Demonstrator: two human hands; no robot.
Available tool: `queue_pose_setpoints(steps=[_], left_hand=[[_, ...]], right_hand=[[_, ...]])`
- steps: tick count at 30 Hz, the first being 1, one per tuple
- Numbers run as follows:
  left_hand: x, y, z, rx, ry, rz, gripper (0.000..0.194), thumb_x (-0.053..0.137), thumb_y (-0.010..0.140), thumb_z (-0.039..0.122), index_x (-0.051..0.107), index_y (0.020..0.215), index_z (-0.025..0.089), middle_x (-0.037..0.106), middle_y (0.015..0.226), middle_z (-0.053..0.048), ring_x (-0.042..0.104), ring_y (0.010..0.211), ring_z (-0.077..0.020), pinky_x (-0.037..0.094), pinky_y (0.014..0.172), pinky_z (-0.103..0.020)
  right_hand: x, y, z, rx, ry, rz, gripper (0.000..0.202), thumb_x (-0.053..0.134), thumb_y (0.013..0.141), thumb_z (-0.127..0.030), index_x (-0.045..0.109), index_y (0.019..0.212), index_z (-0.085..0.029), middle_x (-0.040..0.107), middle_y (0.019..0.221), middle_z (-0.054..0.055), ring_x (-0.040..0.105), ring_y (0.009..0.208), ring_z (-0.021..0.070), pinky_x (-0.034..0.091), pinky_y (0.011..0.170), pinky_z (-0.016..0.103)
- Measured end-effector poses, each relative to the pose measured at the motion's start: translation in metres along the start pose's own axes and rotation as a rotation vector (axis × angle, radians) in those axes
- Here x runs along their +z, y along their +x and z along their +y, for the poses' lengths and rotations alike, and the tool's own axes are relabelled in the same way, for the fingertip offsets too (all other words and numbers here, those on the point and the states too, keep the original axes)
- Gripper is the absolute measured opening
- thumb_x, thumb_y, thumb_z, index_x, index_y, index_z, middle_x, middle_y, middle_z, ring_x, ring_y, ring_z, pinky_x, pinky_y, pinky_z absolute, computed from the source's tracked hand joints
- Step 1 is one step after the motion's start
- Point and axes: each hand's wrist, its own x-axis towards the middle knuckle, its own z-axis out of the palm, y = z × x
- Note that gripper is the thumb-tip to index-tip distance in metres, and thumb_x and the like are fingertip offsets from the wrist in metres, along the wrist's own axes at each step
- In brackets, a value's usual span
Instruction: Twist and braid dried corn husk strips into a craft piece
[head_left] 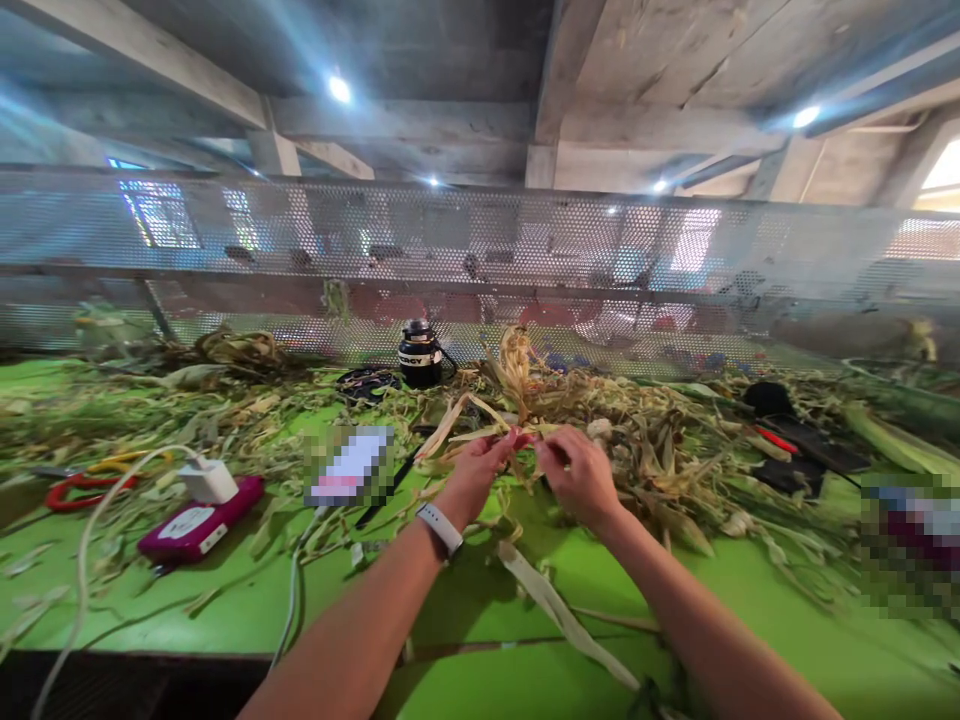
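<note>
Both hands meet near the middle of the green table (pixel 465 610). My left hand (pixel 478 472), with a pale band on its wrist, pinches dried husk strips (pixel 450 425) that stick out to its upper left. My right hand (pixel 579 470) is close beside it, fingers curled and pressed together at the same strips; a small reddish bit shows between the fingertips. What exactly the right fingers grip is too small to make out. Behind the hands stands an upright husk bundle (pixel 516 365). A long pale husk strip (pixel 562 610) lies in front, between the forearms.
A phone (pixel 349 468) with a cable lies left of my hands, beside a magenta power strip (pixel 202 520) with a white charger (pixel 208 482). Red-handled scissors (pixel 82 490) are at far left. A black jar (pixel 420 355) stands behind, before a perforated metal screen (pixel 465 235). Husk scraps surround everything.
</note>
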Motion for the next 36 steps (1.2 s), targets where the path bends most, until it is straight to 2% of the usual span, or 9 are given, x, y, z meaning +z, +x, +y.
queue_pose_setpoints(steps=[3,7,14,19,23,25,28,31,36], left_hand=[[0.004,-0.001,-0.003,-0.008,-0.079,-0.012,0.033,0.075,0.061,0.037,0.067,0.085,0.015,0.071,0.093,-0.008,0.061,0.094,-0.0204,0.042,0.087,-0.031],[0.006,-0.003,-0.001,-0.015,-0.044,-0.005,0.032,0.075,0.061,0.035,0.068,0.085,0.015,0.072,0.087,-0.007,0.062,0.092,-0.0209,0.044,0.083,-0.032],[-0.001,-0.002,0.012,0.002,-0.115,0.073,0.014,0.068,0.070,0.027,0.066,0.079,0.017,0.070,0.088,-0.007,0.062,0.096,-0.0203,0.046,0.085,-0.033],[-0.004,-0.001,0.014,0.050,-0.128,0.077,0.011,0.065,0.072,0.027,0.066,0.079,0.019,0.069,0.082,-0.006,0.064,0.088,-0.0197,0.047,0.085,-0.033],[-0.008,0.001,0.013,0.019,-0.147,0.083,0.017,0.068,0.071,0.028,0.066,0.084,0.019,0.069,0.082,-0.005,0.063,0.084,-0.0178,0.050,0.074,-0.030],[-0.010,0.001,0.012,0.004,-0.132,0.069,0.023,0.070,0.068,0.031,0.065,0.087,0.018,0.066,0.076,-0.003,0.062,0.074,-0.0137,0.048,0.060,-0.022],[-0.008,0.001,0.011,-0.025,-0.109,0.013,0.028,0.073,0.063,0.033,0.064,0.085,0.017,0.058,0.064,0.003,0.053,0.055,-0.0062,0.035,0.043,-0.015],[-0.004,-0.002,0.008,-0.063,-0.086,-0.010,0.025,0.076,0.059,0.029,0.064,0.077,0.017,0.058,0.061,0.003,0.050,0.052,-0.0055,0.036,0.046,-0.016],[0.000,-0.005,0.006,-0.012,0.115,0.017,0.024,0.074,0.061,0.034,0.063,0.073,0.017,0.056,0.056,0.003,0.045,0.049,-0.0068,0.033,0.046,-0.020]], right_hand=[[0.011,-0.006,-0.003,-0.004,0.056,-0.232,0.022,0.051,0.078,-0.031,0.052,0.060,-0.019,0.051,0.059,-0.001,0.040,0.054,0.0115,0.029,0.053,0.024],[0.020,-0.007,0.002,0.083,0.232,-0.260,0.025,0.046,0.079,-0.026,0.050,0.055,-0.017,0.047,0.052,-0.003,0.037,0.051,0.0093,0.027,0.051,0.022],[0.014,-0.004,-0.003,0.252,0.493,-0.477,0.037,0.048,0.080,-0.045,0.055,0.058,-0.016,0.047,0.050,-0.004,0.038,0.047,0.0086,0.028,0.046,0.020],[0.010,-0.006,-0.009,0.222,0.606,-0.567,0.038,0.053,0.078,-0.048,0.064,0.065,-0.014,0.044,0.050,-0.005,0.035,0.048,0.0075,0.026,0.046,0.020],[0.007,-0.005,-0.007,0.269,0.679,-0.670,0.040,0.055,0.076,-0.051,0.066,0.066,-0.014,0.046,0.048,-0.004,0.036,0.044,0.0072,0.027,0.045,0.020],[0.006,-0.003,-0.004,0.371,0.670,-0.608,0.047,0.051,0.076,-0.055,0.063,0.057,-0.014,0.046,0.044,-0.004,0.038,0.041,0.0076,0.029,0.044,0.021],[0.005,0.001,0.001,0.529,0.650,-0.447,0.057,0.044,0.077,-0.062,0.055,0.046,-0.016,0.042,0.037,-0.003,0.036,0.037,0.0079,0.029,0.042,0.022],[0.008,0.003,0.003,0.579,0.683,-0.361,0.055,0.043,0.076,-0.064,0.048,0.045,-0.018,0.038,0.037,-0.005,0.033,0.036,0.0077,0.026,0.040,0.022],[0.016,-0.002,0.001,0.520,0.680,-0.223,0.044,0.044,0.079,-0.050,0.048,0.049,-0.019,0.042,0.041,-0.004,0.037,0.040,0.0085,0.029,0.043,0.022]])
